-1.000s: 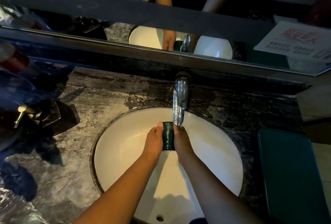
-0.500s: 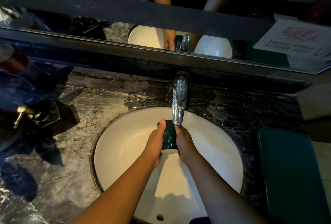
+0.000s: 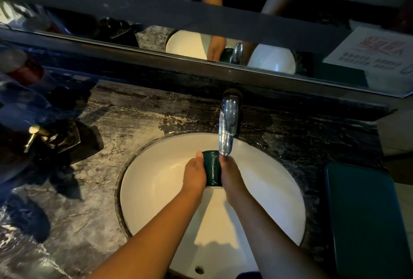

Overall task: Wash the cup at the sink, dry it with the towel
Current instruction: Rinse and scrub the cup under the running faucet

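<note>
At the near right of the bench (image 3: 89, 189) lies a teal slab (image 3: 366, 223), perhaps the towel, handy for drying. Over the white sink (image 3: 156, 200), the left hand (image 3: 194, 175) and right hand (image 3: 231, 177) clasp the dark green cup (image 3: 212, 168) between them, its far end just under the tap (image 3: 228, 126) spout. Whether water runs I cannot tell. Rinsing likely goes best by rolling the cup between the palms, gripping firmly since it may be slippery.
</note>
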Demonstrator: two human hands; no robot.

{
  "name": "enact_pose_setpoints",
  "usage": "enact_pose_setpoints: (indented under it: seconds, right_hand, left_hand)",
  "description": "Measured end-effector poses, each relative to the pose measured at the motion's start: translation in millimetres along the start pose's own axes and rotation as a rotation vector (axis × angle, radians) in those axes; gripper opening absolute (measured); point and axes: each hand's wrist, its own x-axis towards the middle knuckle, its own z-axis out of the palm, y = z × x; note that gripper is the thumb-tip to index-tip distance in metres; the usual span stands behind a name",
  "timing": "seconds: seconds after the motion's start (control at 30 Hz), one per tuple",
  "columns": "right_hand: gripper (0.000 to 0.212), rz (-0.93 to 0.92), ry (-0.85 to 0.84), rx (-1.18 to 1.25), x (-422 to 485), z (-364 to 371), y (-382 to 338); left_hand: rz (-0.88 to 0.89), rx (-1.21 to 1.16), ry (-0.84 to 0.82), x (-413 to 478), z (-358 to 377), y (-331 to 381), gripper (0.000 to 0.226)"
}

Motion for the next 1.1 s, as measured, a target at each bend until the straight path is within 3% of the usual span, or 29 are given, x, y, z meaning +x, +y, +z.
enact_pose_setpoints:
  seconds: [0.1,0.2,0.33,0.47,0.73,0.8,0.97,1.1]
  right_hand:
    - [0.036,-0.049,0.026,-0.075,-3.1,3.1,-3.7]
    - [0.049,-0.054,0.004,-0.087,-6.0,1.0,-9.4]
    - [0.048,0.000,-0.031,0.025,-2.5,-1.3,-5.7]
    - [0.038,0.045,-0.048,0.169,-2.4,-5.8,-1.9]
    - [0.042,0.151,-0.043,0.369,-3.2,-15.0,0.2]
    - [0.046,0.161,-0.038,0.345,-6.1,-13.0,-1.8]
    - [0.043,0.113,0.003,0.111,-3.4,-7.0,-1.2]
    - [0.045,-0.067,0.040,-0.097,-6.5,0.4,-2.1]
  left_hand:
    - [0.010,0.020,-0.025,-1.4,4.9,2.9,0.060]
    - [0.034,0.011,-0.079,-5.5,5.4,1.6,0.067]
    - [-0.014,-0.049,-0.138,-3.1,1.0,4.0,0.063]
    - [-0.106,-0.199,-0.242,-4.1,-0.1,0.2,0.075]
    - [-0.258,-0.378,-0.351,-9.5,-7.8,-5.2,0.060]
    - [-0.241,-0.324,-0.301,-13.3,-6.2,-6.6,0.059]
    - [0.013,-0.011,-0.036,-0.6,-7.7,-17.5,0.054]
    - [0.055,0.072,-0.091,-5.6,-0.4,-8.1,0.057]
